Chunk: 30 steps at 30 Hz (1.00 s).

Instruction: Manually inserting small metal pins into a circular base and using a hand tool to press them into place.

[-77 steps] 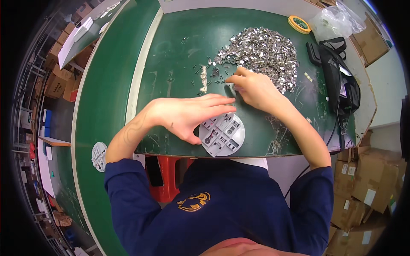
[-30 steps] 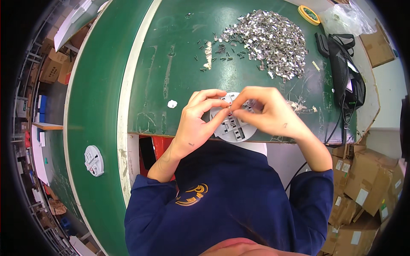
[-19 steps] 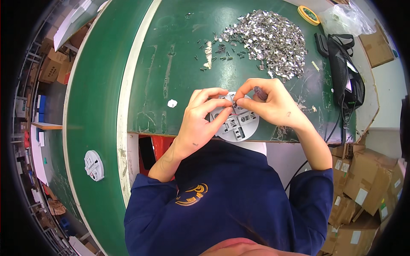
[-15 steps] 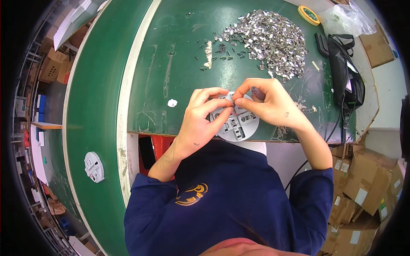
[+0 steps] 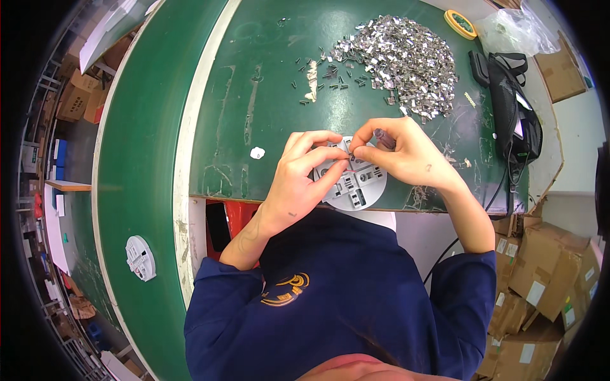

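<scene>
A round light-grey plastic housing with moulded slots lies at the table's near edge, under both my hands. My left hand bends over its left side, with thumb and fingertips closed together near the middle. Whatever those fingertips pinch is too small to make out. My right hand reaches in from the right, thumb and forefinger pinched over the housing's upper part. Tucked in that hand is a screwdriver with a dark handle; its shaft is hidden. A thin red wire shows near the left fingertips.
Small metal clips form a big heap at the far right, with dark screws scattered beside it. A tape roll and a black mesh bag lie on the right. Another round housing rests on the green belt at left.
The housing on the left belt has slid a little toward me. My right fingertips have shifted slightly right, away from the left ones. My left hand has hardly moved.
</scene>
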Each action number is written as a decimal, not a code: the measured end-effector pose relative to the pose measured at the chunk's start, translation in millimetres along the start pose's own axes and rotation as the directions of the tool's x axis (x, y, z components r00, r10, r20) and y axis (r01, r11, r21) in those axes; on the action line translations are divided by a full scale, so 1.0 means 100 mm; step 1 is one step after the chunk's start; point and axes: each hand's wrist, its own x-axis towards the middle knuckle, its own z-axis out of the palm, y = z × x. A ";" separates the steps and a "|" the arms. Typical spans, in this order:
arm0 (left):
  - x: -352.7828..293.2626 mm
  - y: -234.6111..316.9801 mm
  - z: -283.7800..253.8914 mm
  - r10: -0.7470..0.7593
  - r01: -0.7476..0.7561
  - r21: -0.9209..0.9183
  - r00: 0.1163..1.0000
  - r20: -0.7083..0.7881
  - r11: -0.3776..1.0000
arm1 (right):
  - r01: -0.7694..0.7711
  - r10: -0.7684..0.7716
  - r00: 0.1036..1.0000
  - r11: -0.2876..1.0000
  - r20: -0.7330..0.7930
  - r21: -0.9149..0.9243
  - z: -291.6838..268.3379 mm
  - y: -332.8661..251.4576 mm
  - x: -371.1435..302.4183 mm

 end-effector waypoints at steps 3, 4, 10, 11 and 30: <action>0.00 0.00 0.00 -0.003 0.003 -0.003 1.000 0.000 1.000 | 0.013 -0.013 1.000 1.000 -0.013 0.000 0.01 0.02 0.00; 0.00 0.00 0.00 -0.002 0.002 -0.001 1.000 0.004 1.000 | 0.011 -0.011 1.000 1.000 -0.011 0.016 0.01 0.02 0.00; 0.00 0.00 -0.01 -0.010 0.010 -0.001 1.000 0.009 1.000 | 0.003 -0.003 1.000 1.000 0.001 0.002 0.01 0.03 0.01; 0.01 0.00 -0.01 -0.009 0.009 -0.002 1.000 0.010 1.000 | 0.003 -0.003 1.000 1.000 0.001 0.001 0.02 0.03 0.00; -0.05 -0.02 -0.06 0.028 -0.028 0.020 1.000 -0.001 0.999 | 0.239 -0.237 0.971 0.944 0.036 -0.229 0.05 0.01 0.00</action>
